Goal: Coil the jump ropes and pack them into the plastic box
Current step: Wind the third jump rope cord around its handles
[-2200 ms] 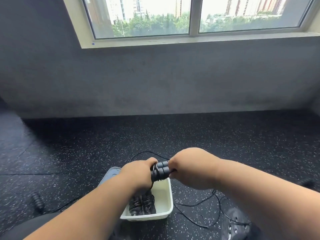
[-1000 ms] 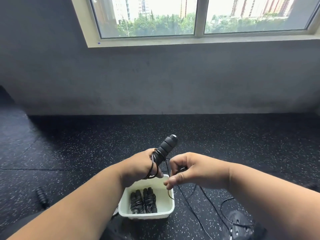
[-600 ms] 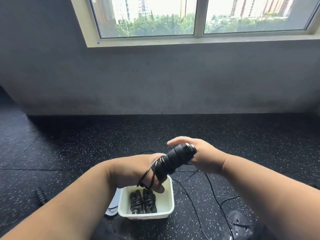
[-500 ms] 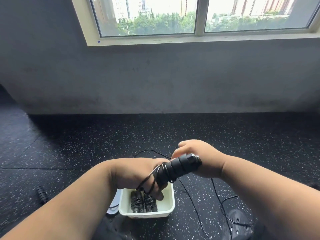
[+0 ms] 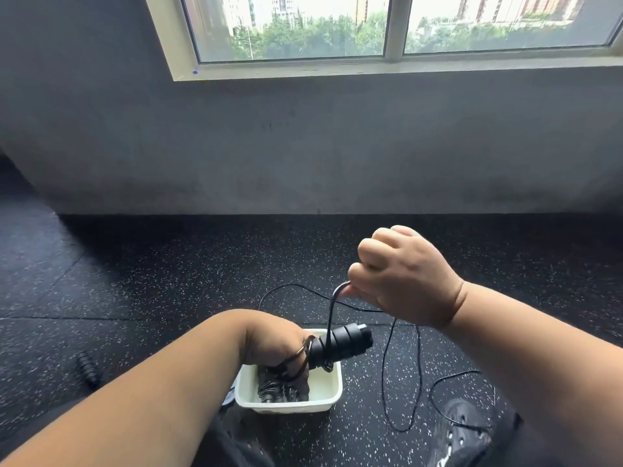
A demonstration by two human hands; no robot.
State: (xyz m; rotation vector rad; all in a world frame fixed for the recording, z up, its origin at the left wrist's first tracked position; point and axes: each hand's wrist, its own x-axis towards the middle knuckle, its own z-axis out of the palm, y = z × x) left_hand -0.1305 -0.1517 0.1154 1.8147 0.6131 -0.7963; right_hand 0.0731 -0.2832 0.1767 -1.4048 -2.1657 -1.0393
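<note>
While you sat on the black speckled rubber floor [image 5: 168, 264], your left hand [image 5: 269, 342] was clenched around the black ribbed cylindrical jump-rope handles [image 5: 340, 345], held level just above the white rectangular plastic box [image 5: 332, 397]. Your right hand [image 5: 404, 284] was closed in a pinch on the thin black rope cord [image 5: 332, 311], lifted above the handles, with the strand running down to wrap around them. Several dark loops already ringed the handles beside your left thumb. Loose cord trailed in slack curves over the floor to your right, near a dark perforated shoe [image 5: 462, 429].

Inside the box lay an already coiled black rope bundle [image 5: 273, 387], partly hidden by your left hand. Another black handle [image 5: 88, 369] rested on the floor well to your left.

Judging by its look, the cord was light, smooth and springy, likely to slip or uncoil unless kept taut, so the firm ridged handles seemed the best place to hold. The box looked like thin, glossy, rigid plastic.
</note>
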